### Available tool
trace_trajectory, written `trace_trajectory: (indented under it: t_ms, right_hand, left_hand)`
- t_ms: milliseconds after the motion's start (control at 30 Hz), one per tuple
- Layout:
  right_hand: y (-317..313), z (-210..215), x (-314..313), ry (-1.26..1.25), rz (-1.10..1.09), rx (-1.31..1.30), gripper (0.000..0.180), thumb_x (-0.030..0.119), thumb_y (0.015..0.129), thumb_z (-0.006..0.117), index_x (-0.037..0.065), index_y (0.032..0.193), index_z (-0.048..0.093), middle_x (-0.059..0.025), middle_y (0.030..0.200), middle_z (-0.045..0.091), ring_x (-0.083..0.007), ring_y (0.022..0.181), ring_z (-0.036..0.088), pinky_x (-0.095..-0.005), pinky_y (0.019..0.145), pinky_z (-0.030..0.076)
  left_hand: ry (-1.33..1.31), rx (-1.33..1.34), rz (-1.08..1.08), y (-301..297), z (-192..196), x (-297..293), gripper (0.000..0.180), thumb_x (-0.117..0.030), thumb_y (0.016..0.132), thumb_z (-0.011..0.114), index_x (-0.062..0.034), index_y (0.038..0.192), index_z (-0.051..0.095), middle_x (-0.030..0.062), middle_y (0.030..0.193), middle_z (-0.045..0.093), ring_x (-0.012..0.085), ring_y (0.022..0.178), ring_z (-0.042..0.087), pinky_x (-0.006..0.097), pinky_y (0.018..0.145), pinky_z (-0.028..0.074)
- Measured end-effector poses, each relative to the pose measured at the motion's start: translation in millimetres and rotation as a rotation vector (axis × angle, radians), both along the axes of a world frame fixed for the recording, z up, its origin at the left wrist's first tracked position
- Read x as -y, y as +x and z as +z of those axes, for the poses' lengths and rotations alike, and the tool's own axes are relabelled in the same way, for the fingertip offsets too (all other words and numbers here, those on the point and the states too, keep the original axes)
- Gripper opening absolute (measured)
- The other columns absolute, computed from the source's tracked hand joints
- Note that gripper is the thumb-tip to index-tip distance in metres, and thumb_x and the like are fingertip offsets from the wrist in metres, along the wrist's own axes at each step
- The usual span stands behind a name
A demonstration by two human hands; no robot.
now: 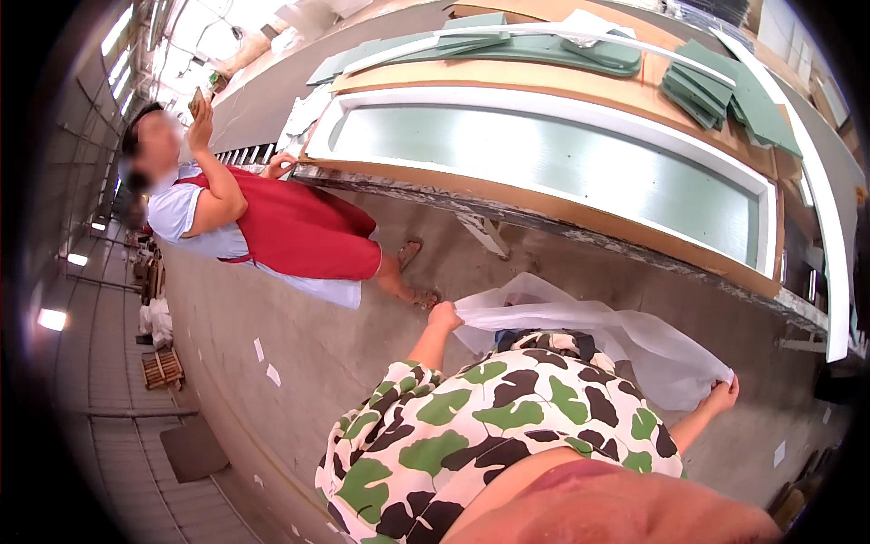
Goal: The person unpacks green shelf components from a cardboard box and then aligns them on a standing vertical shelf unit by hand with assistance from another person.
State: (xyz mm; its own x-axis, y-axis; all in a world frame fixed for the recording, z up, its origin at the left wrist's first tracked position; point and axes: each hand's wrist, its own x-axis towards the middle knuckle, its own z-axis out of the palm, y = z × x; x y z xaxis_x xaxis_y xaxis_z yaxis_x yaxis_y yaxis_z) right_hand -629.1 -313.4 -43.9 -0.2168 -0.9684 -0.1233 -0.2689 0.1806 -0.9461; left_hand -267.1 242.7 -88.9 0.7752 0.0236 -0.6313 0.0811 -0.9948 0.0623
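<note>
White translucent sheet [654,347]: gripping one end with left-hand fingers [449,314], other end with right-hand fingers [728,390]. Holding it spread in front of torso [507,417], near bench [426,193] carrying white-framed green panel [544,154].

We have a sheet [671,358] before us; at twelve o'clock, a frame [553,102] on the table [535,220] (boards [553,56] behind); a co-worker [299,222] at ten.

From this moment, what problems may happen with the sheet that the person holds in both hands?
The thin translucent sheet is gripped by the left hand and right hand, so a hard pull might tear it. It hangs in loose folds between them, so it might crease. Pale scraps on the floor might also be slippery underfoot.
</note>
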Motion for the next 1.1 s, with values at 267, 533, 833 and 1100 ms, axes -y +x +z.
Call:
trace_trajectory:
  t_ms: [267, 533, 833, 1100]
  right_hand:
    - [28.0, 4.3, 9.5, -0.027, 0.052, 0.016, 0.03, -0.003, 0.076, 0.046, 0.0, 0.102, 0.06, -0.005, 0.083, 0.059, -0.0092, 0.058, 0.05, -0.0207, 0.049, 0.04]
    - [37.1, -0.8, 15.6, -0.029, 0.099, 0.023, 0.029, -0.004, 0.076, 0.047, -0.001, 0.102, 0.06, -0.0058, 0.084, 0.06, -0.0085, 0.055, 0.048, -0.0204, 0.046, 0.038]
    - [31.6, -7.6, 16.3, -0.007, 0.097, 0.045, 0.03, -0.005, 0.075, 0.046, 0.0, 0.101, 0.06, -0.0052, 0.084, 0.06, -0.0082, 0.055, 0.048, -0.0196, 0.046, 0.038]
    - [22.8, -16.6, 22.8, -0.013, 0.116, 0.06, 0.032, -0.006, 0.074, 0.044, 0.0, 0.102, 0.06, -0.0054, 0.086, 0.06, -0.0089, 0.059, 0.05, -0.0194, 0.047, 0.039]
  left_hand:
    - [0.055, -0.059, 0.058, -14.7, 1.3, -19.9, 0.044, -0.025, 0.062, 0.075, -0.0095, 0.102, 0.064, 0.0129, 0.109, 0.061, 0.0267, 0.104, 0.056, 0.037, 0.087, 0.047]
    - [0.014, 0.011, 0.095, -20.2, 8.1, -22.7, 0.042, -0.023, 0.063, 0.073, -0.0086, 0.101, 0.064, 0.0132, 0.108, 0.061, 0.0269, 0.103, 0.057, 0.037, 0.088, 0.046]
    - [0.016, -0.014, 0.082, -10.0, -4.3, -23.5, 0.051, -0.028, 0.058, 0.078, -0.0113, 0.105, 0.064, 0.0122, 0.109, 0.06, 0.0267, 0.103, 0.057, 0.036, 0.089, 0.046]
    - [0.031, -0.022, 0.081, -7.5, 1.6, -15.7, 0.053, -0.028, 0.059, 0.079, -0.0117, 0.106, 0.063, 0.0124, 0.109, 0.06, 0.0263, 0.104, 0.056, 0.036, 0.089, 0.045]
